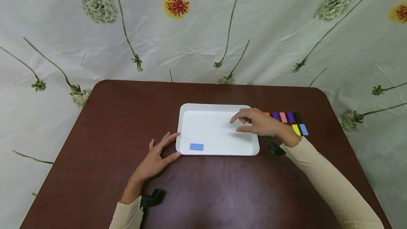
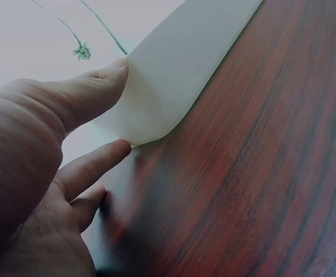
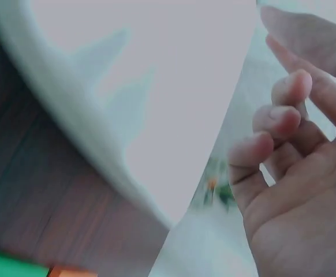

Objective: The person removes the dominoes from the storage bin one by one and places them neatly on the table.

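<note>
A white tray (image 1: 216,116) lies on the brown table with a flat blue rectangular piece (image 1: 196,146) in its near left corner. My left hand (image 1: 155,160) is at the tray's left end, fingers and thumb extended. In the left wrist view its thumb and a fingertip touch the tray's side (image 2: 174,75). Over the right part of the tray hovers my right hand (image 1: 259,121), with its fingers loosely bent and thumb apart, holding nothing. Its shadow falls on the tray floor, and the right wrist view shows the bent fingers (image 3: 283,121) beside the tray rim.
Right of the tray are several coloured flat pieces in two rows, among them pink (image 1: 283,117), black (image 1: 297,117), yellow (image 1: 296,130) and light blue (image 1: 304,129). My right hand and forearm partly cover them. A flowered cloth (image 1: 190,45) hangs behind the table (image 1: 143,109).
</note>
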{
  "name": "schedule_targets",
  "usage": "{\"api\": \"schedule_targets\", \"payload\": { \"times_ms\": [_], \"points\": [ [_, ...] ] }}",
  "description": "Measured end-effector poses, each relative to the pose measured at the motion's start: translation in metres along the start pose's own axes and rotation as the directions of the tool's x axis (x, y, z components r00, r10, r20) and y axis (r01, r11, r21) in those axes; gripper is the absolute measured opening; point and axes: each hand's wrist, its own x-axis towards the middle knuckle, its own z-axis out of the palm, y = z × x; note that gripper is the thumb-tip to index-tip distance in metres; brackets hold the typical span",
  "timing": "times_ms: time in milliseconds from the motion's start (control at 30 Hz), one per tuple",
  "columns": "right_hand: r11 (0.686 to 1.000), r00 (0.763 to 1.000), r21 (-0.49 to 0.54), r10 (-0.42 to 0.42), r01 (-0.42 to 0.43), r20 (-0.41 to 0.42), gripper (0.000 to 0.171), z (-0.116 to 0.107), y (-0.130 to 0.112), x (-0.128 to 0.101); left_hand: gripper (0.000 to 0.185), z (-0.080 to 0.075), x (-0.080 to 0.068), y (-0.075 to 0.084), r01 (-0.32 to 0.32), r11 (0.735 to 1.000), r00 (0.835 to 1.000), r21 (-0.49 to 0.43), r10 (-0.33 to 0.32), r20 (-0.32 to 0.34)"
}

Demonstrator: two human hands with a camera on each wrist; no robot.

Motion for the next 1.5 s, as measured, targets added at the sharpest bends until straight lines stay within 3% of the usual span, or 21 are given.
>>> {"api": "schedule_targets", "payload": {
  "times_ms": [100,267,567,700,900,1267,1500],
  "points": [
    [1.000,0.989,0.006,-0.026,0.025,0.147,0.027,0.009,-0.010,0.020,0.063,0.000,0.000,0.000,0.005,1.000,1.000,-0.002,-0.005,0.002],
    [0.999,0.945,0.007,-0.044,0.045,0.325,0.026,0.022,-0.022,0.051,0.063,-0.003,0.000,-0.001,0.012,1.000,1.000,-0.005,-0.012,0.007],
    [0.993,0.882,0.041,-0.119,0.113,0.455,0.028,0.048,-0.030,0.100,0.064,-0.003,0.002,-0.002,0.012,1.000,1.000,0.008,-0.012,0.001],
    [0.993,0.852,0.075,-0.118,0.092,0.511,0.041,0.060,-0.033,0.112,0.063,-0.002,0.002,-0.001,0.002,1.000,1.000,0.009,-0.002,-0.001],
    [0.997,0.808,0.075,-0.050,0.008,0.586,0.053,0.077,-0.038,0.119,0.064,-0.001,0.002,0.001,-0.011,1.000,1.000,0.002,0.011,0.002],
    [0.999,0.814,0.026,0.021,-0.045,0.580,0.055,0.080,-0.035,0.116,0.061,0.001,0.002,0.001,-0.020,1.000,1.000,0.002,0.020,-0.007],
    [1.000,0.826,0.006,0.003,-0.008,0.564,0.054,0.082,-0.036,0.114,0.063,0.000,0.000,-0.001,-0.003,1.000,1.000,-0.003,0.003,0.001]
  ]
}}
